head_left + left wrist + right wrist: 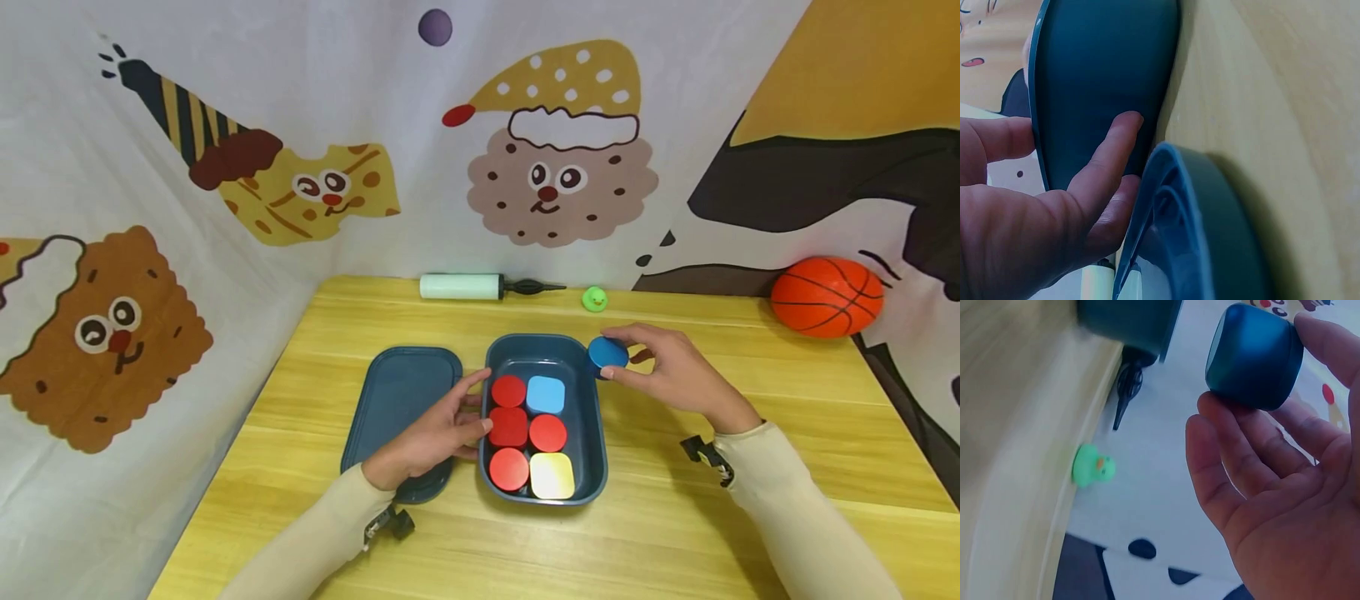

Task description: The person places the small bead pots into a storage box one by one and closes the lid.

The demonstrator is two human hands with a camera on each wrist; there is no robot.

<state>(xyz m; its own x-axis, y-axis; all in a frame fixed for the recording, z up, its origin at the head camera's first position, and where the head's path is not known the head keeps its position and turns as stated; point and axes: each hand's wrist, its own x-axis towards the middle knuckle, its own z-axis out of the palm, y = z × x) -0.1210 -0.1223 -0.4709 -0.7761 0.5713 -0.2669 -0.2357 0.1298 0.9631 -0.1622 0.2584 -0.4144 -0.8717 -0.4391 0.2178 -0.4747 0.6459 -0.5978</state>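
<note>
A dark blue rectangular box (587, 417) stands on the table, holding several small tins with red, light blue and yellow tops. Against its left wall rests my left hand (444, 425); in the left wrist view the fingers lie fairly straight on the outer wall, with the thumb at the rim. Above the box's upper right corner, my right hand (663, 367) pinches a round blue tin (608, 353) between thumb and fingers. Seen from the right wrist, this tin (1254, 356) is raised off the table and tilted. What the tin contains is hidden.
The box's dark blue lid (397, 400) lies flat to the left, partly under my left forearm. Along the table's back edge are a pale green hand pump (461, 287), a green toy duck (595, 299) and an orange basketball (827, 297). A printed cloth (420, 208) hangs behind.
</note>
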